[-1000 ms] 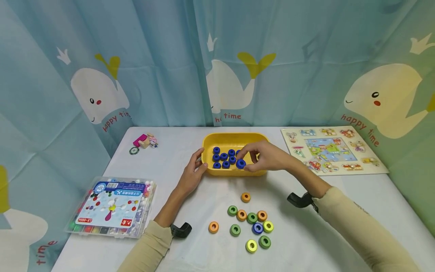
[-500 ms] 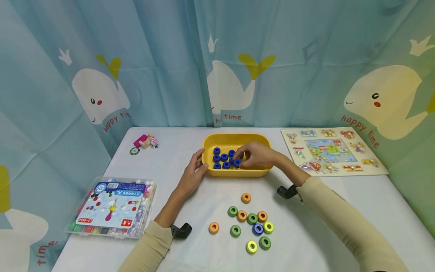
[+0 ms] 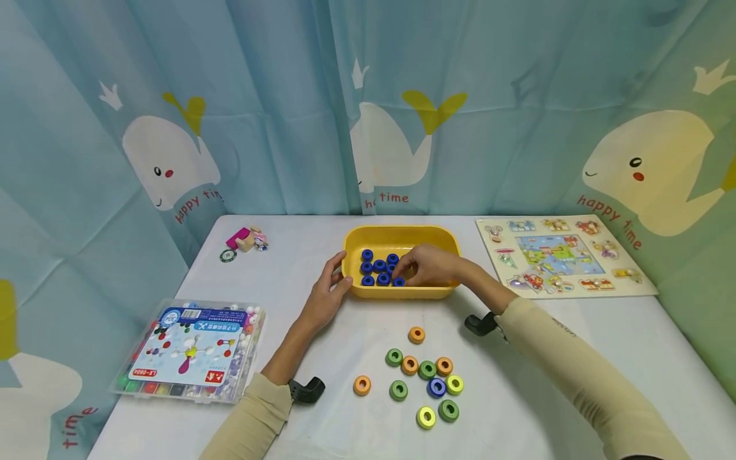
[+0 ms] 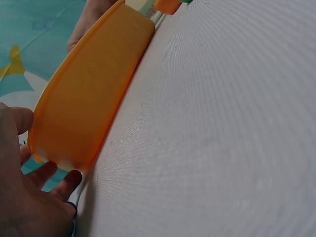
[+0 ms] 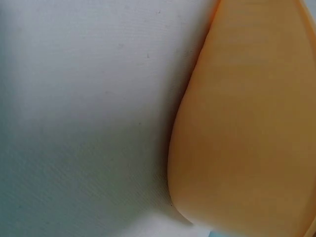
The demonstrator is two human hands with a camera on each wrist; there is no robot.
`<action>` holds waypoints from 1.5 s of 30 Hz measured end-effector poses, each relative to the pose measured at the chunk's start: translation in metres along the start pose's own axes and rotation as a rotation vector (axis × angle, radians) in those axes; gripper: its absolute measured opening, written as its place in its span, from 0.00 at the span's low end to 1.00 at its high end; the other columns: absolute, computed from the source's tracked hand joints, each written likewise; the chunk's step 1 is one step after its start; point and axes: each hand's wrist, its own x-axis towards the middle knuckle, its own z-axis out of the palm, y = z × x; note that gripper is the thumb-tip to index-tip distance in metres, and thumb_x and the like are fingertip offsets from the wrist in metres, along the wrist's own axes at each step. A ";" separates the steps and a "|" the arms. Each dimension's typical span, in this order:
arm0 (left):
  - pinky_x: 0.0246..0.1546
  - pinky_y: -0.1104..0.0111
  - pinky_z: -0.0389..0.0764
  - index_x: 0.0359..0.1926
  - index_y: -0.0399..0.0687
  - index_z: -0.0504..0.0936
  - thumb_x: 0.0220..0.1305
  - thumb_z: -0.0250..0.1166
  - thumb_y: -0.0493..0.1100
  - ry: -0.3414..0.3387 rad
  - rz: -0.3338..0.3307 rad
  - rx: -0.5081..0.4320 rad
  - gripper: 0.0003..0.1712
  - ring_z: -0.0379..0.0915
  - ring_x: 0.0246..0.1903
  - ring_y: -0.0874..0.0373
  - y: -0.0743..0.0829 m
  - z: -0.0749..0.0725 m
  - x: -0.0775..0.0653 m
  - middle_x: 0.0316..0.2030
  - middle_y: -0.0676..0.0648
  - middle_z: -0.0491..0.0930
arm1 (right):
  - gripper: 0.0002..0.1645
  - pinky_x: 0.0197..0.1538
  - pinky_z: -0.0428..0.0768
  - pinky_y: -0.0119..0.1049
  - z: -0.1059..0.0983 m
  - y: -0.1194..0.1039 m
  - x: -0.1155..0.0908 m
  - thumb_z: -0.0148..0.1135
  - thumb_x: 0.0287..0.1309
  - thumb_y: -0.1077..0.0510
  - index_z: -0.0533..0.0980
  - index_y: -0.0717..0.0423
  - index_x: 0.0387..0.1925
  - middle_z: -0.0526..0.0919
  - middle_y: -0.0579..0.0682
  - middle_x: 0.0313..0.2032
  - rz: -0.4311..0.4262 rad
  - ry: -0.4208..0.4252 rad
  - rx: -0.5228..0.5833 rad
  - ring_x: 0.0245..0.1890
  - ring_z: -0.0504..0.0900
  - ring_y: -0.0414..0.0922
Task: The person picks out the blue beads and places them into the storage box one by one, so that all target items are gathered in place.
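In the head view, my left hand [image 3: 322, 299] holds the left end of a yellow plastic tub [image 3: 402, 293], thumb on the near side and fingers round the end. The left wrist view shows those fingertips against the wall of the tub [image 4: 94, 94]. My right hand [image 3: 432, 263] reaches over the near rim into the tub. Its fingertips pinch a small blue ring [image 3: 399, 282] low inside, partly hidden by the hand. Several more blue rings [image 3: 379, 266] lie in the tub's left half. The right wrist view shows only the tub's outer wall [image 5: 242, 123] and the tabletop.
Loose orange, green and yellow rings and a blue ring [image 3: 436, 387] lie in front of the tub. A clear case of beads [image 3: 190, 351] sits at left, small toys [image 3: 246, 239] at back left. A picture puzzle board [image 3: 566, 255] lies at right. A curtain [image 3: 276, 128] hangs behind.
My right hand has moved left and down into the tub, carrying the blue ring from above the near rim to beside the other blue rings. My left hand stays in place on the tub.
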 end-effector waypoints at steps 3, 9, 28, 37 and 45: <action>0.60 0.54 0.61 0.70 0.56 0.53 0.70 0.50 0.47 0.002 0.001 0.006 0.30 0.61 0.61 0.43 0.002 0.001 -0.001 0.68 0.44 0.54 | 0.12 0.40 0.77 0.32 0.002 0.001 0.000 0.68 0.50 0.56 0.83 0.44 0.39 0.82 0.35 0.36 -0.019 0.003 -0.013 0.34 0.78 0.37; 0.60 0.53 0.60 0.70 0.55 0.53 0.70 0.50 0.46 0.006 0.001 0.010 0.30 0.60 0.61 0.43 0.001 0.001 0.000 0.68 0.45 0.54 | 0.12 0.40 0.77 0.32 0.002 -0.001 -0.001 0.68 0.50 0.55 0.82 0.45 0.40 0.82 0.36 0.37 -0.004 -0.002 -0.020 0.35 0.78 0.37; 0.60 0.53 0.61 0.70 0.63 0.53 0.69 0.52 0.47 0.035 0.012 0.017 0.31 0.63 0.60 0.54 -0.042 0.006 0.015 0.68 0.57 0.55 | 0.14 0.27 0.75 0.29 0.012 -0.084 -0.105 0.68 0.51 0.51 0.80 0.33 0.41 0.81 0.34 0.38 -0.185 -0.116 0.061 0.25 0.74 0.34; 0.60 0.52 0.61 0.71 0.54 0.53 0.70 0.51 0.46 0.013 0.021 -0.002 0.31 0.62 0.60 0.46 -0.022 0.001 0.008 0.68 0.46 0.55 | 0.13 0.26 0.73 0.25 0.049 -0.090 -0.126 0.69 0.49 0.55 0.81 0.39 0.40 0.80 0.32 0.36 -0.198 -0.166 0.092 0.24 0.73 0.32; 0.60 0.52 0.61 0.70 0.48 0.53 0.70 0.51 0.44 0.004 0.023 0.003 0.31 0.62 0.60 0.42 -0.002 0.000 0.002 0.68 0.42 0.55 | 0.14 0.25 0.71 0.24 0.069 -0.083 -0.137 0.69 0.49 0.53 0.81 0.38 0.41 0.80 0.31 0.34 -0.157 -0.060 0.086 0.24 0.73 0.33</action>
